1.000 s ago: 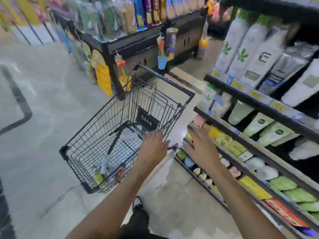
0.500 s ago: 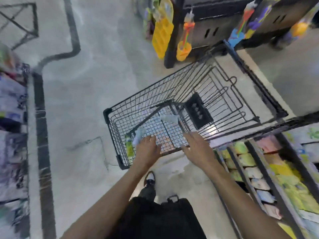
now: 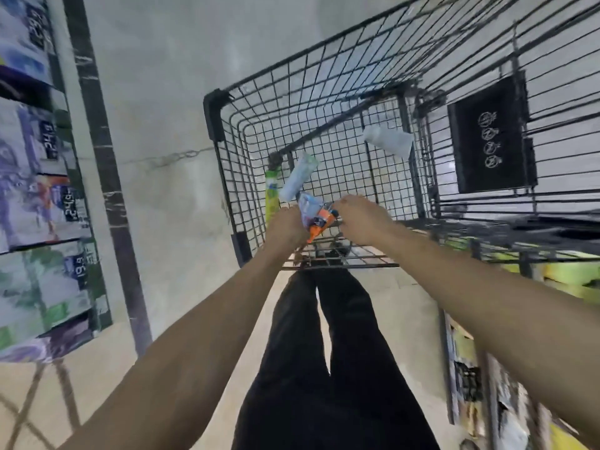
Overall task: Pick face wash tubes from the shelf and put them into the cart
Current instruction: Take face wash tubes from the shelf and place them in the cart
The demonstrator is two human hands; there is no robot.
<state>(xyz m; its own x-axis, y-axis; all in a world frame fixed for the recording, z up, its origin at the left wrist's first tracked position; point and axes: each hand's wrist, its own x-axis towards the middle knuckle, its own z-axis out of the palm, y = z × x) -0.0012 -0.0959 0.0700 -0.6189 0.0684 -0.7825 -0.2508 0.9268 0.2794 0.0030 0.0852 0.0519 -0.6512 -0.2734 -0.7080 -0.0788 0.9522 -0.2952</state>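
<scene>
I look straight down into a black wire cart. On its floor lie a green tube, a pale blue-white tube and a white tube. A blue-and-orange tube sits between my two hands at the near end of the basket. My left hand touches its left side with the fingers curled downward. My right hand is just right of it, knuckles up and fingertips hidden. The blur hides whether either hand grips the tube.
A black placard hangs on the cart's folding seat panel. A product shelf runs along the right, close to the cart. Blurred packets with price tags line the left. My legs in black trousers stand behind the cart.
My view has tipped from the shelf down into the cart. Both hands, open and empty before, have dropped into the basket's near end around the blue-and-orange tube.
</scene>
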